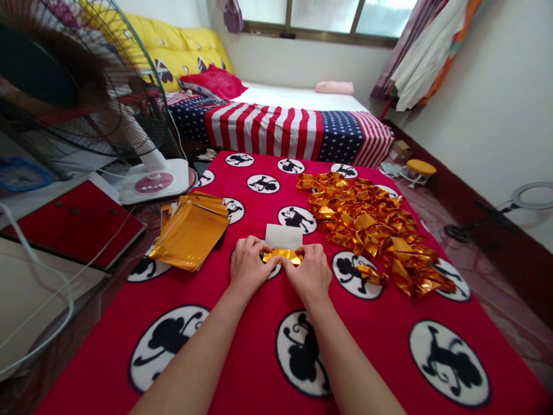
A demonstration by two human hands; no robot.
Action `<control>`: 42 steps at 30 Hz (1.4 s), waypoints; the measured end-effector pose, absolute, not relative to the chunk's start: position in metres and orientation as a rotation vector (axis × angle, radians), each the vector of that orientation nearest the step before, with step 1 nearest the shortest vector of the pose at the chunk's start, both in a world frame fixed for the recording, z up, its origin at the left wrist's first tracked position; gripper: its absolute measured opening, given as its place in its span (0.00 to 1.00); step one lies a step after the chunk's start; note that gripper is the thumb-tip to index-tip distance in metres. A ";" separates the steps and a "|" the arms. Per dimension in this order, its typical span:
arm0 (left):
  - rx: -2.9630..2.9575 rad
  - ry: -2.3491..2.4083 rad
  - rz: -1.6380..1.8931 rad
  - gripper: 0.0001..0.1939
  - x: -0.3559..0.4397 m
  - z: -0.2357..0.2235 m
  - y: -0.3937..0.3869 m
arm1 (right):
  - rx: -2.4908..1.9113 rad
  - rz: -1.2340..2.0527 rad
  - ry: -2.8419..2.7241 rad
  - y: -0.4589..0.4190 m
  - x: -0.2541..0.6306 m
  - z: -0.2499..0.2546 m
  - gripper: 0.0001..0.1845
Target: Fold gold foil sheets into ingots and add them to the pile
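Note:
A sheet of gold foil paper [284,236] lies on the red cloth in front of me, its pale back facing up at the far part and its near part rolled or folded over to show gold. My left hand [250,262] pinches the left end of the gold fold, and my right hand [309,271] pinches its right end. Both thumbs meet near the middle of the near edge. To the left lies a stack of flat gold foil sheets [190,233]. On the right is a large heap of folded gold foil pieces [367,216], with one small piece [371,275] apart from it.
The red cloth [242,357] with monkey prints covers the table. A fan [151,173] stands at the left beside a red-topped cabinet [73,219]. Beyond the table is a bed [280,127]; a yellow stool [421,167] stands at the right.

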State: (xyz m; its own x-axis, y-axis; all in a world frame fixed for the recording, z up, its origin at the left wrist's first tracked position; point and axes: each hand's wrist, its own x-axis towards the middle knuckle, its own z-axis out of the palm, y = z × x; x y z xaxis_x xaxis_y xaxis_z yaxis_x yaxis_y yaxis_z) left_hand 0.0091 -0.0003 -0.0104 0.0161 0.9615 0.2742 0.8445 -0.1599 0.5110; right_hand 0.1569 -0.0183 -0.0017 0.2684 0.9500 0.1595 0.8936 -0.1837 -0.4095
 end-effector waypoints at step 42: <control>2.065 1.880 0.745 0.10 0.005 -0.008 0.001 | -2.113 0.446 -1.673 -0.015 0.171 0.006 0.12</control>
State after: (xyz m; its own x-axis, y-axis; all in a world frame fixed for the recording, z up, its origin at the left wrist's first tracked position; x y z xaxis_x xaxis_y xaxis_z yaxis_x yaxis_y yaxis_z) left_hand 0.0053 0.0014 -0.0085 0.0362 0.9790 0.2006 0.8509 -0.1354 0.5075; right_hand 0.1709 -0.0149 0.0059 0.2301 0.9732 0.0021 0.8430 -0.1983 -0.5000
